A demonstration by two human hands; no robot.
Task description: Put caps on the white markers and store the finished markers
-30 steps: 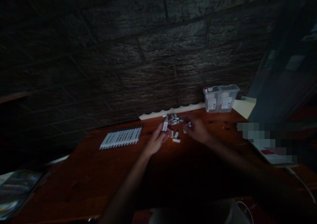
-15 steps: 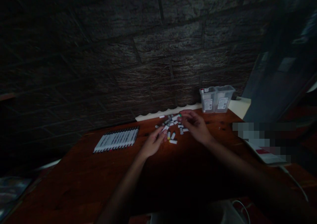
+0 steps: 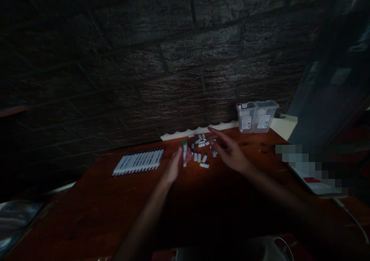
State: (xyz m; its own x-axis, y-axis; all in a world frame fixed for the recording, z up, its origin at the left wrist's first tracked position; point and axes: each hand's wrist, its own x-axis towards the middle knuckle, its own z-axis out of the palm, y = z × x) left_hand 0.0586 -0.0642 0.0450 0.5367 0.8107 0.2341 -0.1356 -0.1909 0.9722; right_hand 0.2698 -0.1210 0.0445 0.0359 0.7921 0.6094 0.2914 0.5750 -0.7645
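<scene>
My left hand (image 3: pixel 174 164) is closed around a white marker (image 3: pixel 184 148) with a green end, which stands upright in the fingers. To the right, my right hand (image 3: pixel 229 153) hovers over the far side of a loose pile with its fingers apart, and nothing shows in it. The pile is made of short white marker caps (image 3: pixel 204 158), some with yellow, green or dark ends. Part of it is hidden behind the right fingers. Left of both hands, a neat row of white markers (image 3: pixel 140 161) lies side by side on the wooden table (image 3: pixel 115 207).
Two clear plastic containers (image 3: pixel 263 118) with labels stand at the back right, and a red-ended marker (image 3: pixel 239 107) pokes out of one. A wavy white strip (image 3: pixel 185 133) runs along the dark stone wall (image 3: pixel 144 68). A white cable (image 3: pixel 351 214) hangs at the right.
The green-ended marker has left my right fingers and now stands upright in my left hand. My left hand has drawn away from the pile, and my right fingers have opened.
</scene>
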